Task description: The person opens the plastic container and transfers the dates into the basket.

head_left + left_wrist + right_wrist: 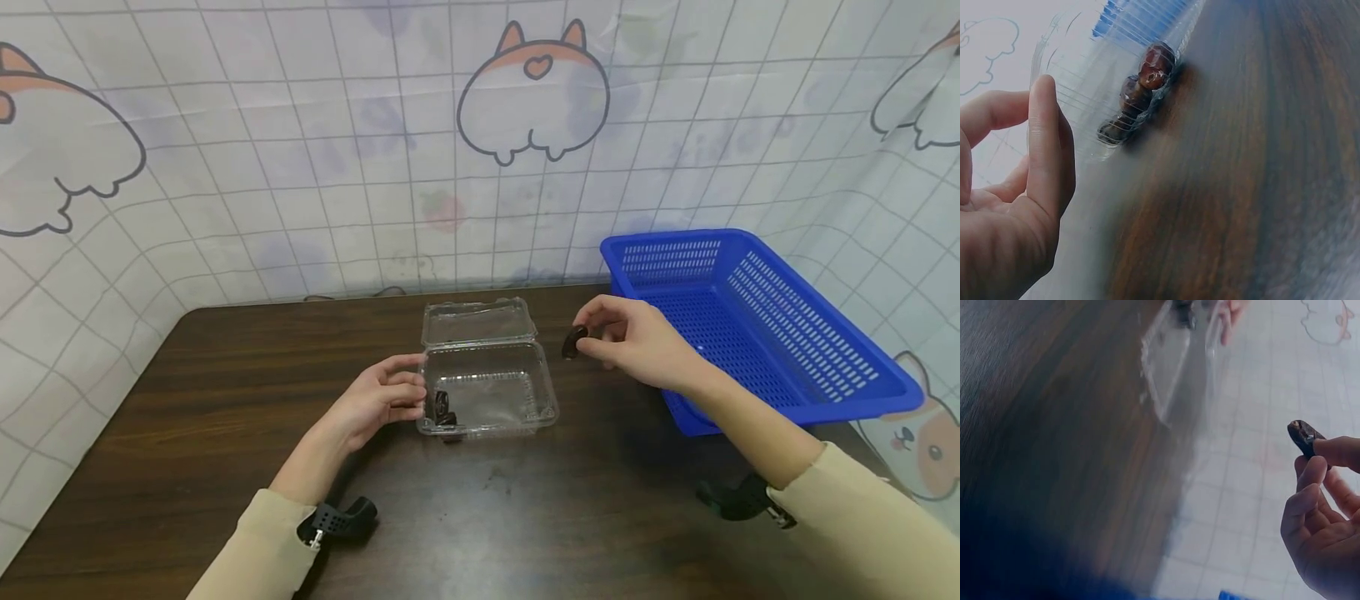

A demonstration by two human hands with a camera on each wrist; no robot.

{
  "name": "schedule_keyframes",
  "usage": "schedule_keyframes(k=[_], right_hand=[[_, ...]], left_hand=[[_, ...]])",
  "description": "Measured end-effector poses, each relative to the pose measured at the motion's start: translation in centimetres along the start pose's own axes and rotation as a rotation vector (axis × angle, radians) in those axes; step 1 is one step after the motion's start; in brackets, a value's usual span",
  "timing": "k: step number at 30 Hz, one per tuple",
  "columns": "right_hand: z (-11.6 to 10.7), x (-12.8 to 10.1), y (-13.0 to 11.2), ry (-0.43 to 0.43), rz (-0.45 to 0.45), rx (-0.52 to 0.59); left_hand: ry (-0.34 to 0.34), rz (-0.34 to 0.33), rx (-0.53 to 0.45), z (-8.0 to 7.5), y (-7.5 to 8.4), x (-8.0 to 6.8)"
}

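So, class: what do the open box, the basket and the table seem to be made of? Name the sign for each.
Box: thin clear plastic, glossy; the table and dark pieces show through it. Basket: blue moulded plastic, likely rigid, its walls pierced with rows of slots. Table: dark wood or wood-look laminate, smooth with streaked grain; which of the two cannot be told.

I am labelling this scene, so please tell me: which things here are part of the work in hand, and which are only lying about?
In use:
- dark date, pinched by the right hand
- clear clamshell box, lid open, steadied by the left hand
- dates in the box

Lying about:
- blue basket, on the table
- patterned cloth backdrop
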State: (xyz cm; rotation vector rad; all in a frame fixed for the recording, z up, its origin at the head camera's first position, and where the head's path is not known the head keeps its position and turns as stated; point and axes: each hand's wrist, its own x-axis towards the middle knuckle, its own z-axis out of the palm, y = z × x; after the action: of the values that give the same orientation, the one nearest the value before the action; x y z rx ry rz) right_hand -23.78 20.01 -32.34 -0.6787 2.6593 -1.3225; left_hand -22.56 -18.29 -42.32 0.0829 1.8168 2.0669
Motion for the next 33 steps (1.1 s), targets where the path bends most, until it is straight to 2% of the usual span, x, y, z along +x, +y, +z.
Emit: schedule_keyframes(k=[4,12,21,33], right_hand=[[-1.5,-0.7,0.5,0.033,0.035,-0.018],[-4.1,-2.1,1.0,0.103,0.045,-0.064],[-5.5,-3.2,2.1,0.162,0.063,-0.045],[-7.3,-5.3,3.9,0.243,0.170,-0.025]], left_hand=[[0.000,-0.005,0.004,0.1,0.1,0.0],[0.003,0.000,0.000,0.1,0.3,0.2],[0.009,-0.006,0.006,-0.1,0.1,-0.1],[0.010,-0.002,-0.007,-0.2,0.0,-0.1]])
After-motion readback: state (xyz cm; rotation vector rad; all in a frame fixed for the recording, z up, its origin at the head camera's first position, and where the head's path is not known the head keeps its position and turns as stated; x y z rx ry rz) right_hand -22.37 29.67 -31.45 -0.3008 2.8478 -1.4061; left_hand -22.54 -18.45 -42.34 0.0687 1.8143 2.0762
